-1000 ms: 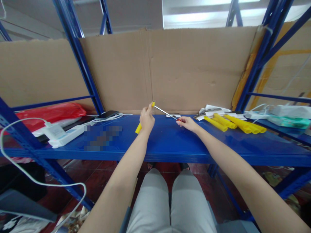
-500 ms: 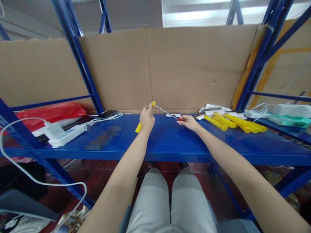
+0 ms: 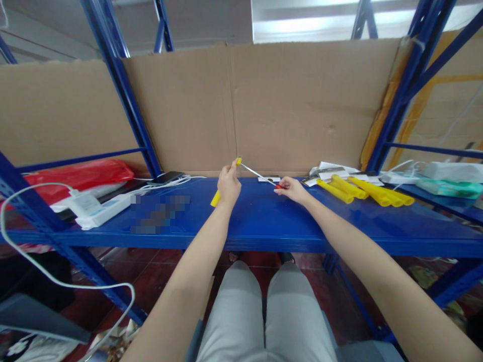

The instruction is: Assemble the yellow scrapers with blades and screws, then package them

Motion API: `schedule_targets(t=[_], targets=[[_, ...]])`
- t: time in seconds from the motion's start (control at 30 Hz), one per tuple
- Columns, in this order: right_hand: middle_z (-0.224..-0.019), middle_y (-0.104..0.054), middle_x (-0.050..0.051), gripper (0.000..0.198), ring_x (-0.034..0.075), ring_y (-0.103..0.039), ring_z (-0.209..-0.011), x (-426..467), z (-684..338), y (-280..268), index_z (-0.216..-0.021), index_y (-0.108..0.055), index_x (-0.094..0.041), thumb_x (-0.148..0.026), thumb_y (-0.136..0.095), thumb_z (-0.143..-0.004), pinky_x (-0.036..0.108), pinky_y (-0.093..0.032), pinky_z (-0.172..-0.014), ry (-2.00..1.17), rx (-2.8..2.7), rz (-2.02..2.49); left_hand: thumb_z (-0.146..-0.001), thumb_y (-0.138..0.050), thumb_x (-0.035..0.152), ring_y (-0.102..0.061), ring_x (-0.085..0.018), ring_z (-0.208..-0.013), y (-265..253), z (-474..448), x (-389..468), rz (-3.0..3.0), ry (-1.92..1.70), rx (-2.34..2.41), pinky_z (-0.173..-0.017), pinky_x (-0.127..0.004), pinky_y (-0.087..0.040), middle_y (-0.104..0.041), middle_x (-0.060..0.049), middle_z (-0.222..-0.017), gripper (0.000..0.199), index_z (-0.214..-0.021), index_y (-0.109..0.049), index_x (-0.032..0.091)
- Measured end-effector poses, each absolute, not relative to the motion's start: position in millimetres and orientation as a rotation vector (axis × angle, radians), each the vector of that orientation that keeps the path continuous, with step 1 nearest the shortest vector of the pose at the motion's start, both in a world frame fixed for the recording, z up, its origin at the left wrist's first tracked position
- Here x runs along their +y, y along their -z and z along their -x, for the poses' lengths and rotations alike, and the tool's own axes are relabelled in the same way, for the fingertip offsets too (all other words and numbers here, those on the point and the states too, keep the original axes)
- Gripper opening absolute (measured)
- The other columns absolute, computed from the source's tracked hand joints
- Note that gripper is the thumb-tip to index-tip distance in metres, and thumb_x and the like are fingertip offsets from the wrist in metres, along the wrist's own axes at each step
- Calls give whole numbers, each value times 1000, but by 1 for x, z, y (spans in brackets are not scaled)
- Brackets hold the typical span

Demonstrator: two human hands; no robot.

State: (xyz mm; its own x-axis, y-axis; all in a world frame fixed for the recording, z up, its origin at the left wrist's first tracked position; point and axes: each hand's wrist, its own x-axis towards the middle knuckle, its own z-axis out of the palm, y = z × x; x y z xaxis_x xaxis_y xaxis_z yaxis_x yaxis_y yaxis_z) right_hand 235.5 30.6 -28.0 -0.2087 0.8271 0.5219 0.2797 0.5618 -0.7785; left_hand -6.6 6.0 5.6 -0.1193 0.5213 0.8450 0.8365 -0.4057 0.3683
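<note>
My left hand (image 3: 229, 184) is closed around a yellow tube (image 3: 215, 199), held tilted over the blue shelf with both ends showing past the fingers. My right hand (image 3: 292, 190) grips the red handle of a screwdriver (image 3: 257, 174). Its metal shaft slants up to the left, and the tip meets the tube's upper end beside my left fingers. Whether the tip touches or enters something there is too small to tell. Behind the shaft lies a small white card with a dark piece (image 3: 269, 179) on it.
Several yellow tubes (image 3: 372, 191) lie at the right, before white papers (image 3: 328, 171). A power strip (image 3: 107, 208), a dark phone (image 3: 168, 177) and a red bag (image 3: 79, 172) are at the left. Cardboard (image 3: 302, 105) stands along the back between blue posts.
My right fingers have shifted very slightly on the screwdriver handle. The left hand, tube and shaft look almost the same.
</note>
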Motion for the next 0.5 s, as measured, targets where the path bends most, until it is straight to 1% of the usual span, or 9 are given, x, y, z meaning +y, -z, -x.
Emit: schedule_targets(t=[0.17, 0.3, 0.5], targets=[[-62, -58, -2, 45, 15, -56, -60, 31, -238, 26, -64, -50, -21, -55, -77, -51, 31, -47, -63, -636, -1773, 941, -83, -41, 4, -58, -23, -101, -7, 6, 3, 1863, 1517, -1516, -88, -33, -46, -62, -10, -106, 53, -132, -53, 21], [-63, -60, 0, 42, 15, -56, -60, 26, -238, 23, -68, -56, -20, -56, -73, -56, 31, -47, -62, -682, -1819, 971, -82, -41, 5, -59, -23, -101, -8, 7, 2, 1854, 1515, -1531, -87, -33, -47, -62, -9, -106, 53, -131, -54, 22], [-66, -62, 1, 41, 15, -59, -62, 23, -235, 21, -73, -57, -20, -57, -70, -62, 32, -49, -67, -732, -1865, 932, -83, -41, 5, -59, -22, -101, -9, 7, 2, 1851, 1515, -1569, -87, -33, -47, -62, -9, -107, 54, -132, -52, 24]])
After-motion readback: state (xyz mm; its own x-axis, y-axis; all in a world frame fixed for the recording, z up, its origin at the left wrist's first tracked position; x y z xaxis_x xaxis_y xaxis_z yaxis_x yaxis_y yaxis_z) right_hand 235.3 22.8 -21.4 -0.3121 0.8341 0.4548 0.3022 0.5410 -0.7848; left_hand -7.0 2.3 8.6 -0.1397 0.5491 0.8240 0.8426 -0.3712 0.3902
